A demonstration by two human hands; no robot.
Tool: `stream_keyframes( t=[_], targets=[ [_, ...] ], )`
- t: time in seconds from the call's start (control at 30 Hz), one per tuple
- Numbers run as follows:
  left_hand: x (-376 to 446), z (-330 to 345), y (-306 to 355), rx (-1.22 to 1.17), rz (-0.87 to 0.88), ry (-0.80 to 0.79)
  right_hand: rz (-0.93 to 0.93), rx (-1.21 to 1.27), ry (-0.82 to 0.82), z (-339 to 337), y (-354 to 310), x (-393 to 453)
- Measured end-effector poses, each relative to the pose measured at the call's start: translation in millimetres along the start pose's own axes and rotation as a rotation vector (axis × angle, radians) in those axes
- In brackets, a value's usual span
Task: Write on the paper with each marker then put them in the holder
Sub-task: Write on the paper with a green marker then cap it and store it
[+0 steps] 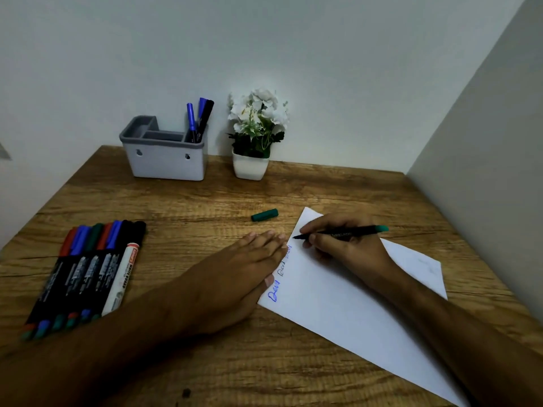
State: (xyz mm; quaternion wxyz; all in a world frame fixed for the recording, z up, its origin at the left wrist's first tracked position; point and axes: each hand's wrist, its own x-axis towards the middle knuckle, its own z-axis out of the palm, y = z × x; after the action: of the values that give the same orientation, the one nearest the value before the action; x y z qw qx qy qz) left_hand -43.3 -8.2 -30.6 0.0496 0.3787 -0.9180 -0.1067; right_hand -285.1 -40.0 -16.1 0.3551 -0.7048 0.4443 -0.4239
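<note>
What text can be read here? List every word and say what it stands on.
"WHITE BOARD": on the white marker, with a red brand label too blurred to read.
Three handwritten words on the paper, one blue: too small to read surely.
Print on the black markers and the marker in the right hand: blurred.

A wooden table (182, 207) with a strong grain is carrying everything. A grey holder (166, 158) and a small white pot of white flowers (250, 167) are standing near its far edge by the wall, just beside each other. A row of markers (85, 271) is lying side by side at the left, a green cap (264, 215) is lying alone near the middle, and a sheet of paper (338, 306) is lying slantwise at the right, with a left hand (235, 274) resting flat across its left edge and the wood.
</note>
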Motion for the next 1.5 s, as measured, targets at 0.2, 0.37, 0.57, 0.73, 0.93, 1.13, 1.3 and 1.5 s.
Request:
stream_keyframes(
  t=[0.2,0.37,0.57,0.73,0.93,1.13,1.3,1.5],
  targets=[
    [-0.3,1.4,-1.0,-0.002,0.004,0.008,-0.039,-0.116,-0.020,4.1,2.7,12.2],
    [-0.7,0.1,0.0,-0.022,-0.008,0.006,-0.100,-0.205,0.003,9.8,4.8,14.7],
    [0.7,4.5,-2.3,0.000,-0.007,0.012,-0.125,-0.234,-0.006,11.5,9.4,16.5],
    [1.1,1.5,-0.6,0.002,-0.018,-0.020,-0.129,-0.223,-0.007,10.0,9.8,16.4],
    [2.9,5.4,-2.8,0.010,-0.024,-0.028,-0.139,-0.266,0.017,12.1,9.2,16.7],
    [1.7,4.3,-2.6,0.004,-0.027,-0.019,-0.120,-0.240,0.033,12.1,11.2,18.9],
    [1.9,5.4,-2.2,0.012,-0.022,-0.016,-0.086,-0.220,0.033,11.6,12.1,19.1],
    [3.1,8.5,-3.7,0.021,-0.007,0.003,-0.063,-0.209,0.055,12.5,13.4,21.2]
  ],
)
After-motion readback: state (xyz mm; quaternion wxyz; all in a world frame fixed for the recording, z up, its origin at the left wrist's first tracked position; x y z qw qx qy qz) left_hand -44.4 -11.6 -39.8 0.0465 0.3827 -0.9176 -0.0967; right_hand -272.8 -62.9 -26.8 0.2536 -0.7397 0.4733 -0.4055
